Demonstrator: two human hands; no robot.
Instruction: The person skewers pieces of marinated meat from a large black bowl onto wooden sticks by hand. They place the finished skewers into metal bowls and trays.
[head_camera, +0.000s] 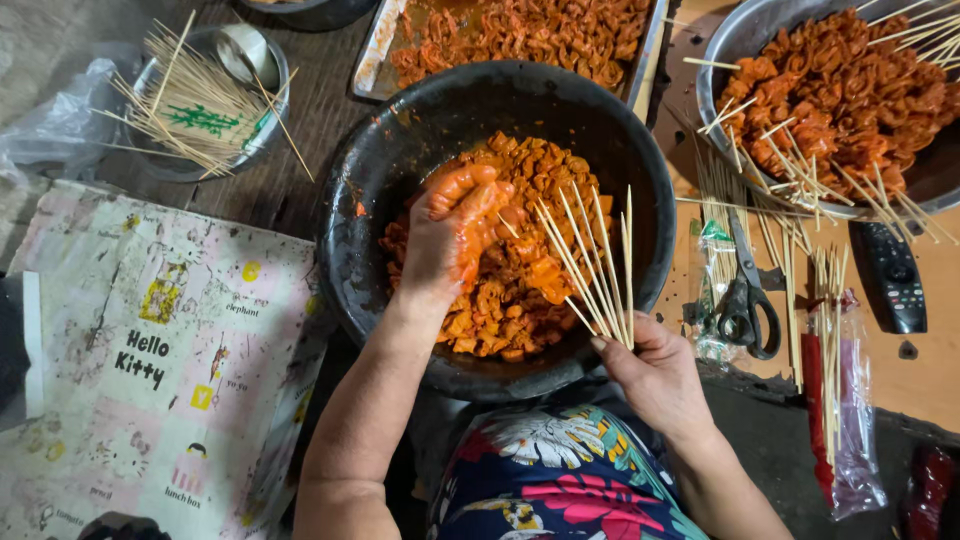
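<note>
A large black bowl (370, 200) in front of me holds orange, sauce-coated meat pieces (520, 300). My left hand (455, 235), smeared with orange sauce, rests in the meat with its fingers curled over some pieces. My right hand (655, 370) grips a fan of several thin bamboo skewers (590, 260) at their lower ends, just over the bowl's near right rim. The skewer tips point up across the meat.
A metal tray (645, 60) of marinated meat lies behind the bowl. At the right, a metal bowl (720, 60) holds skewered meat. Loose skewers, black-handled scissors (745, 300), a remote control (893, 275) and a plastic skewer packet (850, 420) lie to the right. A small metal bowl (160, 165) of skewers is at far left, with a printed cloth (150, 370) below it.
</note>
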